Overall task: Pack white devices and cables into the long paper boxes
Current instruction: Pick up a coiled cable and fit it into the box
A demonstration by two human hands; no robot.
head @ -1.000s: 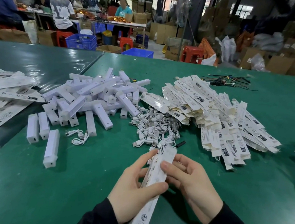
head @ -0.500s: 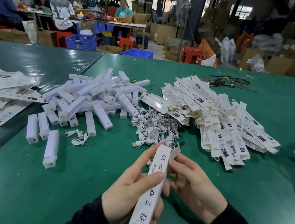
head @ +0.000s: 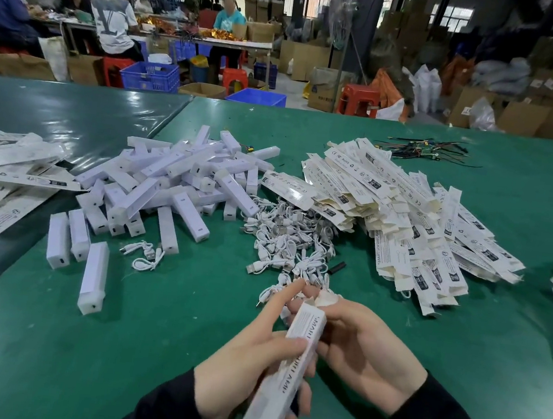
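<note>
On the green table (head: 45,355), both hands' fingers (head: 287,345) grip a long white printed box (head: 302,333).

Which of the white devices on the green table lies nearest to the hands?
The lone white device at the pile's near left edge, lying apart, its end with a small port toward the camera. The others lie farther back, in a row of two or heaped.

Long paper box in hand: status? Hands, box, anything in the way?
Left hand grips long paper box, forefinger at far-end flaps. Right hand holds its far end. Cable pile just beyond; nothing blocking.
</note>
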